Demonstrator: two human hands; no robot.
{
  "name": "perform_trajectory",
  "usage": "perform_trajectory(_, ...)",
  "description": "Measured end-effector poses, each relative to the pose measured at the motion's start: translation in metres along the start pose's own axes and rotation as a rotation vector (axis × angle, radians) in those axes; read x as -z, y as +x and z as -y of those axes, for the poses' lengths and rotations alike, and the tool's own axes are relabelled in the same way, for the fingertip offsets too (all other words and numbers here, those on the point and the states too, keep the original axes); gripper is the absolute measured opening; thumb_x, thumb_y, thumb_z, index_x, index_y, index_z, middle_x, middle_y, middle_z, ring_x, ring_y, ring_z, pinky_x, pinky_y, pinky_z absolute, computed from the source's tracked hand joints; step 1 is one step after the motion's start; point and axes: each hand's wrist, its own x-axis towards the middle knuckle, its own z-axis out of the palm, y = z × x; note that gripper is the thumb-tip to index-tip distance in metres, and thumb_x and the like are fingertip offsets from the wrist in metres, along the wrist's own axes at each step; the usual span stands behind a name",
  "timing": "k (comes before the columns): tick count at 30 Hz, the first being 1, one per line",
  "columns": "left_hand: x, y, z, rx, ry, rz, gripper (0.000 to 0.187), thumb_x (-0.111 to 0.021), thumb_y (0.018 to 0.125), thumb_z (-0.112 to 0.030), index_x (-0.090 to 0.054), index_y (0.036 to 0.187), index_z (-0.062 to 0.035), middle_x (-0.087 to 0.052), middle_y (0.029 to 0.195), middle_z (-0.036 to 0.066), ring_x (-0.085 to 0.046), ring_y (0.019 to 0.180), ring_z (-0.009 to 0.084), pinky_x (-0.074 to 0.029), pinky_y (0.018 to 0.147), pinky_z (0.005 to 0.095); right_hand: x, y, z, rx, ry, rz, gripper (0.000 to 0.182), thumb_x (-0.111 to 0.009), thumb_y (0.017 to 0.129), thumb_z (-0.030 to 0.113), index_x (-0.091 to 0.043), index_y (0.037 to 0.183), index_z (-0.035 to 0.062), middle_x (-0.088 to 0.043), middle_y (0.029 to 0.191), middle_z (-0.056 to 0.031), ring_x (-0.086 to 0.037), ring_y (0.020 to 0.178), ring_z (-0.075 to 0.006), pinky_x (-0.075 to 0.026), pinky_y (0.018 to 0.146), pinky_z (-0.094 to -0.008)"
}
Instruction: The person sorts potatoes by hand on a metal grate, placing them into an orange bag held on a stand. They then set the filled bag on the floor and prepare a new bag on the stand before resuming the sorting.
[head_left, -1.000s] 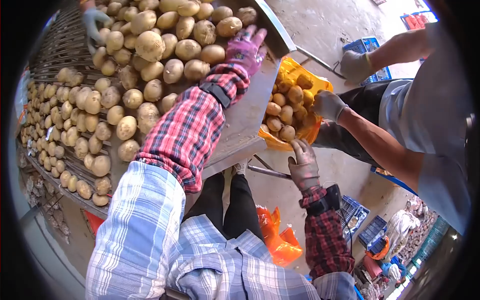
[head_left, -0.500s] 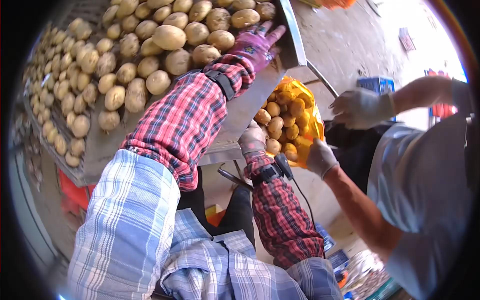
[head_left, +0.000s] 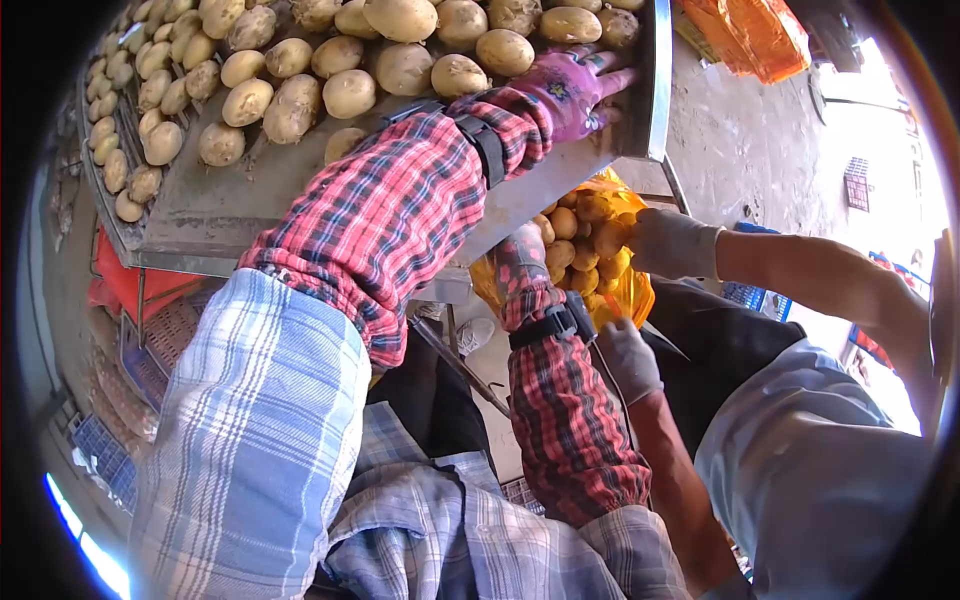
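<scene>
On my head view, the left hand (head_left: 575, 93), in a purple patterned glove, lies open with its fingers spread at the right end of the metal table (head_left: 200, 225), just beside the potatoes (head_left: 405, 68) and near the raised metal edge (head_left: 659, 85). I see nothing in its fingers, though its palm is hidden from me. The right hand (head_left: 522, 262), gloved too, is below the near side of the table, at the left side of the yellow bag (head_left: 637, 292); its fingertips are too hard to make out, so I cannot tell whether it grips the bag. Bagged potatoes (head_left: 585, 255) fill the bag's mouth. A co-worker's upper hand (head_left: 675, 243), in a grey glove, reaches over the potatoes there from the right, while the co-worker's lower hand (head_left: 628, 362) is at the bag's near side, its fingers partly hidden. That lower hand is close to my right sleeve (head_left: 575, 430), which crowds the space, and the table's overhang boxes in the right hand. A cable (head_left: 612, 385) runs down beside that sleeve. Further out I see an orange sack (head_left: 750, 38) at the top, red material (head_left: 130, 275) under the table and a blue crate (head_left: 105, 455) at lower left. The left sleeve (head_left: 360, 225) covers part of the table, the top of the potato pile is cut off, and the bag's bottom is hidden.
</scene>
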Motion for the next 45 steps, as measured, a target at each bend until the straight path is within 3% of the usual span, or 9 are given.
perform_trajectory(8,-0.001,0.001,0.003,-0.001,0.044,0.043,0.057,-0.059,0.095,-0.044,-0.053,0.143,-0.0150,-0.047,0.150,0.015,-0.044,0.138,0.0361,-0.037,0.114,0.0481,0.013,-0.014,-0.014,-0.059,0.086,0.015,0.050,-0.064,0.096,0.041,-0.066,0.122,-0.0018,-0.070,0.110,-0.0061,-0.063,0.094,-0.0147,-0.049,0.085,-0.0289)
perform_trajectory(12,0.008,-0.010,0.005,-0.078,0.014,0.281,0.060,-0.055,0.096,-0.046,-0.048,0.146,-0.0136,-0.041,0.155,0.016,-0.038,0.143,0.0374,-0.029,0.119,0.0481,0.019,-0.014,-0.025,-0.052,0.096,0.021,0.057,-0.064,0.096,0.046,-0.065,0.126,-0.0037,-0.069,0.115,-0.0063,-0.062,0.098,-0.0151,-0.048,0.089,-0.0291)
perform_trajectory(16,0.041,-0.070,0.011,-0.192,0.345,0.391,0.061,-0.053,0.098,-0.046,-0.040,0.153,-0.0243,-0.032,0.161,0.012,-0.030,0.148,0.0356,-0.019,0.123,0.0497,0.027,-0.029,-0.023,-0.022,-0.077,-0.024,0.065,-0.064,0.095,0.050,-0.062,0.130,-0.0048,-0.068,0.119,-0.0076,-0.061,0.105,-0.0150,-0.046,0.094,-0.0290)
perform_trajectory(24,0.027,-0.083,0.020,-0.081,0.230,0.220,0.072,-0.058,0.096,-0.047,-0.024,0.158,-0.0344,-0.030,0.161,0.015,-0.032,0.146,0.0376,-0.031,0.118,0.0513,0.043,-0.047,-0.044,-0.088,-0.523,-0.142,0.054,-0.058,0.100,0.047,-0.063,0.123,-0.0017,-0.067,0.117,-0.0075,-0.060,0.101,-0.0168,-0.047,0.090,-0.0311)
perform_trajectory(27,0.019,-0.076,0.001,0.072,0.288,0.201,0.077,-0.058,0.094,-0.049,-0.019,0.159,-0.0378,-0.030,0.161,0.014,-0.031,0.147,0.0366,-0.030,0.117,0.0545,0.084,-0.014,-0.110,0.635,-0.406,-0.040,0.054,-0.059,0.100,0.046,-0.063,0.120,-0.0035,-0.069,0.109,-0.0065,-0.061,0.094,-0.0188,-0.049,0.083,-0.0322)
perform_trajectory(30,0.000,-0.060,-0.005,0.241,0.342,0.179,0.079,-0.059,0.093,-0.051,-0.016,0.159,-0.0410,-0.031,0.161,0.014,-0.030,0.148,0.0357,-0.027,0.117,0.0561,0.118,-0.029,-0.134,0.805,-1.082,0.010,0.043,-0.053,0.096,0.015,-0.050,0.137,0.0039,-0.072,0.103,-0.0188,-0.070,0.098,-0.0339,-0.055,0.074,-0.0418)
perform_trajectory(33,-0.001,-0.066,0.002,0.209,0.348,0.107,0.070,-0.056,0.096,-0.047,-0.022,0.158,-0.0409,-0.033,0.160,0.015,-0.030,0.148,0.0352,-0.023,0.120,0.0524,0.106,-0.120,-0.091,0.096,-0.502,-0.100,0.024,-0.059,0.100,0.019,-0.066,0.114,0.0001,-0.067,0.085,-0.0135,-0.059,0.072,-0.0181,-0.049,0.064,-0.0330)
perform_trajectory(36,0.006,-0.068,-0.007,0.223,0.424,0.141,0.070,-0.056,0.096,-0.048,-0.023,0.157,-0.0397,-0.036,0.158,0.016,-0.031,0.147,0.0364,-0.025,0.121,0.0490,0.151,-0.191,-0.114,0.037,-0.117,-0.102,0.031,-0.061,0.101,0.031,-0.070,0.098,0.0015,-0.059,0.074,-0.0081,-0.048,0.068,-0.0117,-0.043,0.061,-0.0300)
perform_trajectory(45,-0.011,-0.069,0.012,0.112,0.647,0.073,0.063,-0.051,0.099,-0.044,-0.029,0.156,-0.0310,-0.041,0.151,0.019,-0.037,0.142,0.0397,-0.033,0.117,0.0503,0.339,-0.355,-0.171,-0.082,-0.617,-0.253,0.043,-0.058,0.100,0.035,-0.065,0.074,0.0015,-0.050,0.062,-0.0001,-0.045,0.061,-0.0092,-0.040,0.054,-0.0324)
